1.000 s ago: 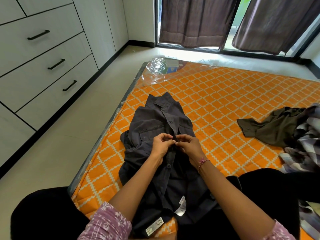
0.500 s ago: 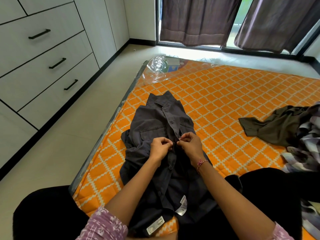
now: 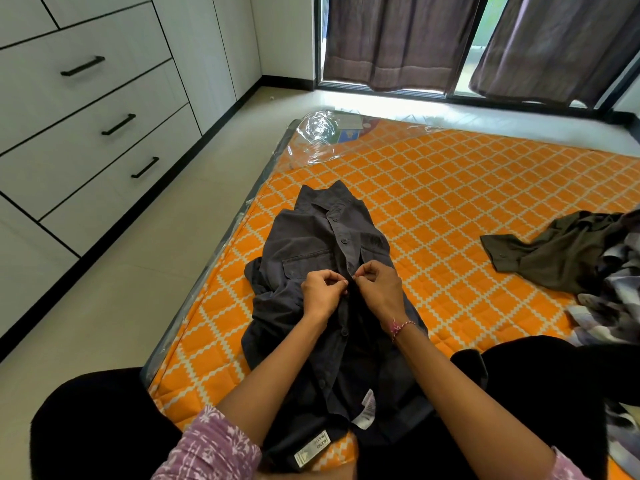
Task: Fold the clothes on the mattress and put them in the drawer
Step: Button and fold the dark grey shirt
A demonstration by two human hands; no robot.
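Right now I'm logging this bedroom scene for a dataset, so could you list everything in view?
dark grey shirt: 1, spread on mattress, pinched at placket
olive shirt: 1, crumpled at right
plaid clothes: pile, grey-white, far right
mattress: 1, orange lattice, on floor
plastic wrap: clear, far mattress corner
drawers: 3 handles visible, white, left wall
curtains: 2, brown, window
left hand: pinching shirt front
right hand: pinching shirt front
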